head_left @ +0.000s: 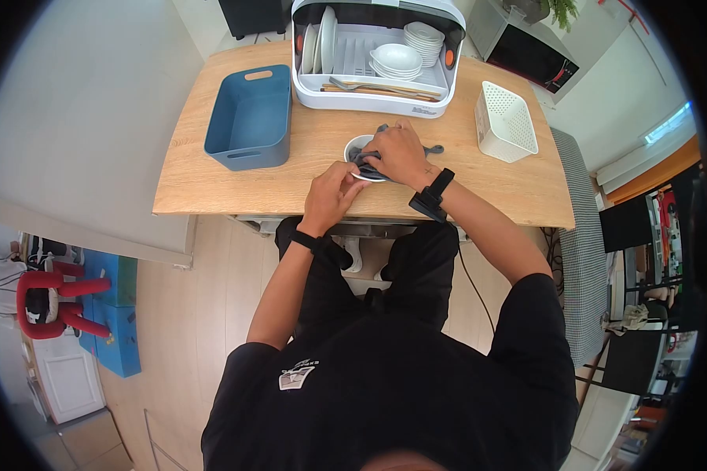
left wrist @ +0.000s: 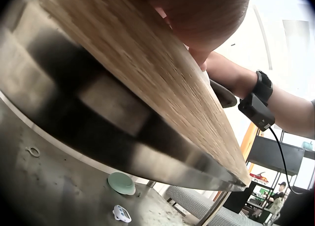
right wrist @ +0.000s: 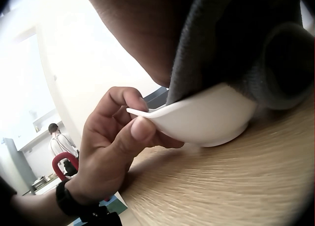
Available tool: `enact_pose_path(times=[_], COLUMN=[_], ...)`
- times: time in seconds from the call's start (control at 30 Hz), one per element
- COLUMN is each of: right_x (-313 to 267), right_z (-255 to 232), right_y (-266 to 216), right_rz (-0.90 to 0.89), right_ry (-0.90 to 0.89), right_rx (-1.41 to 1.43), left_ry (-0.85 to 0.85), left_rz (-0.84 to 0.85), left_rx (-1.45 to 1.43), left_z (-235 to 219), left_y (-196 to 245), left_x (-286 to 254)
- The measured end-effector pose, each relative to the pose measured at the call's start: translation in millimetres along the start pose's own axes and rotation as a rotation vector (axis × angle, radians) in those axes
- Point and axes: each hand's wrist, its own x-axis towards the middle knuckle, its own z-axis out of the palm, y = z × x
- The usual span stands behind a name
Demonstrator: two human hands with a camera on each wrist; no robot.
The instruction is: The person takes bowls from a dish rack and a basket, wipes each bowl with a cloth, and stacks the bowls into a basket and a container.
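A white bowl (head_left: 350, 147) (right wrist: 206, 118) stands on the wooden table near its front edge. The left hand (head_left: 327, 196) (right wrist: 110, 142) pinches the bowl's rim between thumb and fingers. Inside the bowl, the right hand (head_left: 401, 155) grips a dark grey cloth (head_left: 434, 149) (right wrist: 189, 58), part of which hangs over the rim onto the table. The right fingertips are partly hidden by the cloth. In the left wrist view the left hand (left wrist: 206, 14) is close and blurred above the table edge.
A blue bin (head_left: 247, 118) stands at the table's left, a white perforated basket (head_left: 507, 125) at the right. Behind the bowl is a dish rack (head_left: 353, 100) with plates, bowls, chopsticks and a fork. The table's front edge (left wrist: 147, 103) runs just before the person.
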Motion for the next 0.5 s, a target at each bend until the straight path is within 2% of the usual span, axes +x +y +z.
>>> enact_pose_path(times=[0.07,0.2,0.27,0.3,0.37,0.4,0.47,0.5], right_x=[1,-2,-5,-6,-10,-9,-12,-14], right_z=[2,-12,-23,-28,-32,-32,-31,-33], right_y=[6,17,19,23,31,34,34,32], right_rz=[0.010,0.035,0.070,0.073,0.261,0.266,0.223,0.261], right_ry=[0.015,0.026,0.197,0.198,0.241,0.238,0.400,0.367], right_rx=[-0.059,0.026,0.130,0.128,0.328,0.329,0.333,0.330], left_ry=[0.024,0.046,0.127,0.125,0.193,0.188,0.194,0.248], left_rz=[-0.011,-0.085,-0.119,-0.116,-0.146,-0.150,-0.324,-0.272], left_rx=[0.015,-0.032,-0.047,-0.049,-0.152,-0.155,-0.202,-0.373], left_z=[0,3,7,8,8,7,4,7], left_y=[0,-4,-6,-8,-10,-11,-13,-12], left_x=[-2,-1,-2,-1,0,1,1,2])
